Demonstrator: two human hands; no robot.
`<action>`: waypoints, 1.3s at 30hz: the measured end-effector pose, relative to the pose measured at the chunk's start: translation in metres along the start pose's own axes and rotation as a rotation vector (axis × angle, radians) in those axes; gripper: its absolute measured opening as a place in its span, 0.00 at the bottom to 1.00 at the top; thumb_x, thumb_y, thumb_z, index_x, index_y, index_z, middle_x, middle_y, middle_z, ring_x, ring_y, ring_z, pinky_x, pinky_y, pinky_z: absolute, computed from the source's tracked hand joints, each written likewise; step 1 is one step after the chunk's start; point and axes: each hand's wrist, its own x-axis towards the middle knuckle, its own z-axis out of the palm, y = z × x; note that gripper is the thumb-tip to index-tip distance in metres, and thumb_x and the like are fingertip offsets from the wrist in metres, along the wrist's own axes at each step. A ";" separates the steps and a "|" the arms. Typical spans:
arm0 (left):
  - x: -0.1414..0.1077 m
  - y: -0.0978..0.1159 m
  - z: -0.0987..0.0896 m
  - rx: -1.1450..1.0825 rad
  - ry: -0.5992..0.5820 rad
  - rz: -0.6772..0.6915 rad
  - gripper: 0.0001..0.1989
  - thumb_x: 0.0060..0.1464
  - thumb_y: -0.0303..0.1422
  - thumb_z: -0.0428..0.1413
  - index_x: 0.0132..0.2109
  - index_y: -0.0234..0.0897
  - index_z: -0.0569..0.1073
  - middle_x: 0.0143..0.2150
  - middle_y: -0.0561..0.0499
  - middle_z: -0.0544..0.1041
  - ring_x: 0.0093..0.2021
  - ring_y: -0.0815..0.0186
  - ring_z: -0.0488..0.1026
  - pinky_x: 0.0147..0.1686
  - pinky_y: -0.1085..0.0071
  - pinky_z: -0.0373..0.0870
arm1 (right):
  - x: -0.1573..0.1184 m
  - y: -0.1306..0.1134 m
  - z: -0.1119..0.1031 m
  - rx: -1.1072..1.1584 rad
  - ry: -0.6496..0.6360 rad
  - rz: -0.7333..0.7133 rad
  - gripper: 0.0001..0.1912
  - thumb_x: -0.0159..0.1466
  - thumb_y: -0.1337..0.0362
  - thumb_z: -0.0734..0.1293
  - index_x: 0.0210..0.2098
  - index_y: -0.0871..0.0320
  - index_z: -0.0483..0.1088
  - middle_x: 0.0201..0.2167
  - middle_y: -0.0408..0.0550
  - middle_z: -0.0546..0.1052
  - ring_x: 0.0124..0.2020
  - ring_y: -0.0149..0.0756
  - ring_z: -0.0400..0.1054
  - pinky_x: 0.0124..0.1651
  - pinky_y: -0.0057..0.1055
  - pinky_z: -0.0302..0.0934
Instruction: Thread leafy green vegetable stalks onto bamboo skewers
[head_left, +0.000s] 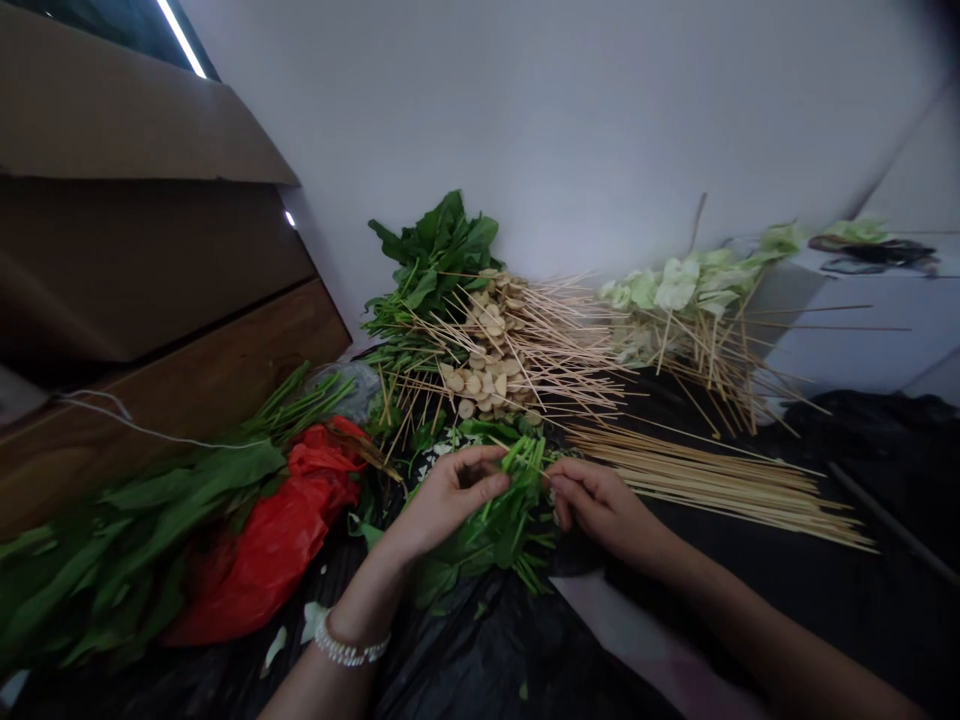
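Observation:
My left hand pinches a small bunch of leafy greens between thumb and fingers, with stems and leaves hanging below. Close on its right, my right hand is closed in a pinch. A thin, light tip, seemingly of a bamboo skewer, shows at its fingertips against the greens; the rest is hidden by the hand. More loose green leaves lie beneath both hands on black plastic. Beside the right hand spreads a row of bare bamboo skewers.
Behind my hands are skewered pale slices, with skewered dark greens at their left. Skewered cabbage leaves stand back right against the white wall. At left lie a red plastic bag, large leafy greens and a cardboard box.

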 end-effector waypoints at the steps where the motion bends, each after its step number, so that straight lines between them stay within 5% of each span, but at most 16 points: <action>1: 0.001 0.001 -0.004 0.022 0.053 0.016 0.21 0.49 0.45 0.63 0.47 0.36 0.80 0.37 0.47 0.81 0.34 0.62 0.75 0.35 0.70 0.69 | 0.001 0.001 -0.003 0.021 0.031 0.004 0.16 0.68 0.54 0.58 0.31 0.57 0.67 0.16 0.38 0.69 0.18 0.28 0.60 0.25 0.25 0.54; 5: 0.007 -0.003 -0.031 0.140 0.395 0.116 0.19 0.53 0.47 0.58 0.40 0.35 0.81 0.38 0.44 0.82 0.36 0.60 0.76 0.37 0.69 0.69 | 0.005 0.006 -0.017 0.244 0.107 0.106 0.16 0.65 0.49 0.60 0.35 0.56 0.64 0.14 0.34 0.66 0.10 0.24 0.47 0.14 0.22 0.40; 8: 0.009 -0.010 -0.050 0.319 0.521 0.128 0.15 0.51 0.41 0.60 0.41 0.37 0.81 0.34 0.46 0.82 0.35 0.59 0.76 0.37 0.69 0.69 | 0.006 0.005 -0.024 0.353 0.140 0.147 0.17 0.64 0.48 0.63 0.34 0.56 0.63 0.14 0.33 0.65 0.09 0.21 0.43 0.12 0.21 0.34; 12: 0.006 -0.016 -0.055 0.649 0.473 0.114 0.06 0.50 0.34 0.60 0.34 0.42 0.82 0.37 0.47 0.83 0.39 0.56 0.77 0.41 0.66 0.67 | 0.005 0.001 -0.025 0.386 0.159 0.170 0.17 0.63 0.48 0.64 0.32 0.56 0.62 0.14 0.33 0.65 0.09 0.20 0.43 0.12 0.20 0.34; 21: 0.001 -0.013 -0.042 1.445 0.359 -0.194 0.13 0.58 0.30 0.50 0.39 0.38 0.81 0.38 0.42 0.80 0.45 0.52 0.75 0.37 0.65 0.68 | 0.007 0.005 -0.021 0.374 0.122 0.154 0.19 0.61 0.46 0.64 0.34 0.57 0.65 0.13 0.34 0.65 0.08 0.20 0.44 0.12 0.20 0.34; 39: 0.001 -0.007 -0.040 1.430 0.318 -0.200 0.12 0.59 0.32 0.49 0.40 0.38 0.79 0.37 0.41 0.80 0.43 0.51 0.76 0.39 0.62 0.68 | 0.005 0.004 -0.012 0.328 0.007 0.204 0.17 0.63 0.48 0.63 0.34 0.57 0.66 0.13 0.35 0.65 0.10 0.22 0.46 0.14 0.22 0.38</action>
